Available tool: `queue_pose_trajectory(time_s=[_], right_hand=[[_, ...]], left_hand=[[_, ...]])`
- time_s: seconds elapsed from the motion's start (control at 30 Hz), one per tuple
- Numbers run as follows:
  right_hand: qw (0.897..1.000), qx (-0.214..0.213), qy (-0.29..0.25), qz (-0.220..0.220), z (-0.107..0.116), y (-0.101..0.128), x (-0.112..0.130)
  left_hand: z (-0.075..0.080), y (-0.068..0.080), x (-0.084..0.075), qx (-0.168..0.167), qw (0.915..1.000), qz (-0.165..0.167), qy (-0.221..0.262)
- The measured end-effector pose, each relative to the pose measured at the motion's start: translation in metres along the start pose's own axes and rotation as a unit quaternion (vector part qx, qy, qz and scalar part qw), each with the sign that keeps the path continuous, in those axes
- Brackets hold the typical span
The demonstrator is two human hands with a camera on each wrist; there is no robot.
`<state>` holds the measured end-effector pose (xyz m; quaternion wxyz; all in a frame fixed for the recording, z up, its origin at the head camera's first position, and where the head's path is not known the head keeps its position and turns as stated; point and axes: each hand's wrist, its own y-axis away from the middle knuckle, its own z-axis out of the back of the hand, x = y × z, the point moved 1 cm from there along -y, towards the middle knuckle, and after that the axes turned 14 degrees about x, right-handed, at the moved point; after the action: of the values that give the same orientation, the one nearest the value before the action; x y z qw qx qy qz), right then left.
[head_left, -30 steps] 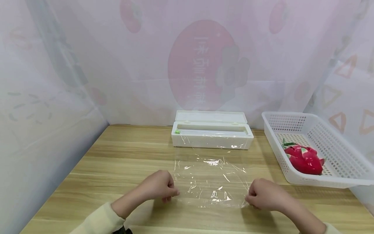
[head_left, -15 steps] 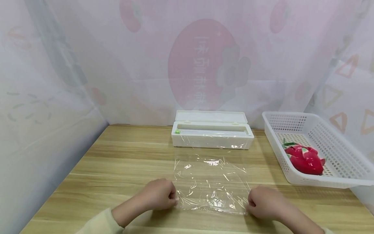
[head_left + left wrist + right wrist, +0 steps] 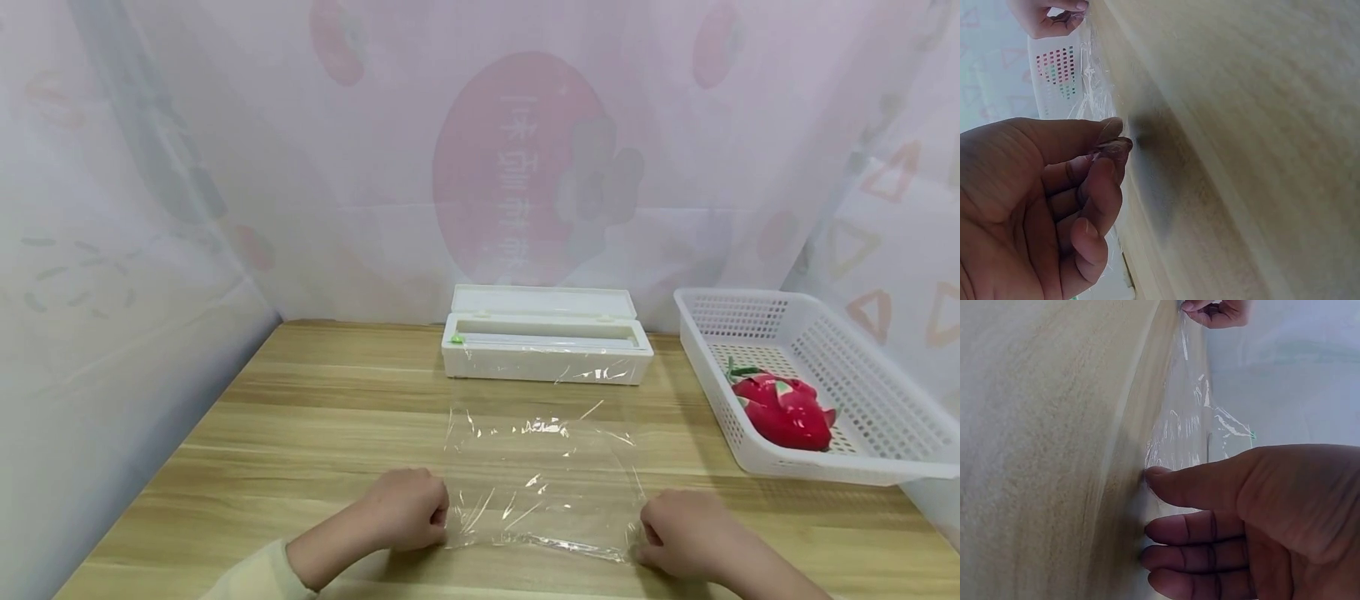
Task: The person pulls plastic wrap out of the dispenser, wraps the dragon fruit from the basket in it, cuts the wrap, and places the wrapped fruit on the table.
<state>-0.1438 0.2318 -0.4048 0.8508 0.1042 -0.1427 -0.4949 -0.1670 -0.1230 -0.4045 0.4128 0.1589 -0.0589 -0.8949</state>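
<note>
A sheet of clear plastic wrap (image 3: pixel 540 483) stretches from a white wrap dispenser box (image 3: pixel 547 364) toward the person. At its near left corner the left hand (image 3: pixel 408 508) pinches the film; the left wrist view shows the bunched edge between thumb and forefinger of the left hand (image 3: pixel 1054 194). The near right corner is pinched by the right hand (image 3: pixel 686 533), its thumb against the film in the right wrist view, where the right hand (image 3: pixel 1260 519) hides the forefinger. The box lid (image 3: pixel 543 300) stands raised, and a roll lies inside with a green end piece.
To the right stands a white perforated basket (image 3: pixel 885 375) holding a red dragon fruit (image 3: pixel 783 410) that looks like a toy. Pale printed curtains (image 3: pixel 360 167) enclose the wooden table (image 3: pixel 300 417) at the back and sides.
Both hands have moved nearer to the person, drawing the plastic wrap's front edge with them. More film now lies out in front of the box, which stays in place.
</note>
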Motion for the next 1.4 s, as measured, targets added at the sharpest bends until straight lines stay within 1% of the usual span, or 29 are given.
queue_pose_trajectory(time_s=[0.13,0.23,0.3,0.47,0.53,0.67,0.77,0.87,1.03,1.2,1.4], right_hand=[[1.000,0.002,0.001,0.001,-0.002,0.000,-0.002],[1.000,-0.001,-0.005,-0.003,-0.004,0.000,-0.003],[1.000,-0.003,-0.012,-0.004,-0.004,0.000,-0.003],[0.999,-0.025,-0.018,0.012,-0.002,0.000,-0.004],[0.999,-0.036,-0.013,0.021,-0.001,0.000,-0.004],[0.998,-0.055,0.004,0.039,0.001,-0.003,-0.005],[0.997,-0.062,0.006,0.053,0.002,-0.004,-0.006],[0.996,-0.057,-0.003,0.065,0.002,-0.006,-0.009],[0.996,-0.033,-0.016,0.078,0.003,-0.007,-0.013],[0.996,-0.003,-0.020,0.084,0.002,-0.007,-0.017],[0.996,0.014,-0.016,0.084,-0.001,-0.008,-0.021]], left_hand=[[0.000,0.001,0.000,0.005,1.0000,-0.001,-0.005],[0.000,0.002,-0.001,0.003,1.0000,0.001,-0.009],[-0.001,0.002,-0.001,-0.001,0.9998,0.008,-0.019],[-0.002,0.001,-0.001,-0.015,0.9984,0.027,-0.047],[-0.002,0.001,0.000,-0.025,0.9978,0.025,-0.056],[-0.002,0.000,0.003,-0.049,0.9955,0.007,-0.080],[-0.002,-0.001,0.005,-0.052,0.9945,-0.006,-0.090],[-0.002,-0.003,0.008,-0.042,0.9949,-0.022,-0.089],[-0.002,-0.006,0.012,-0.003,0.9947,-0.047,-0.092],[-0.002,-0.008,0.016,0.042,0.9942,-0.051,-0.085],[-0.003,-0.009,0.020,0.072,0.9933,-0.047,-0.078]])
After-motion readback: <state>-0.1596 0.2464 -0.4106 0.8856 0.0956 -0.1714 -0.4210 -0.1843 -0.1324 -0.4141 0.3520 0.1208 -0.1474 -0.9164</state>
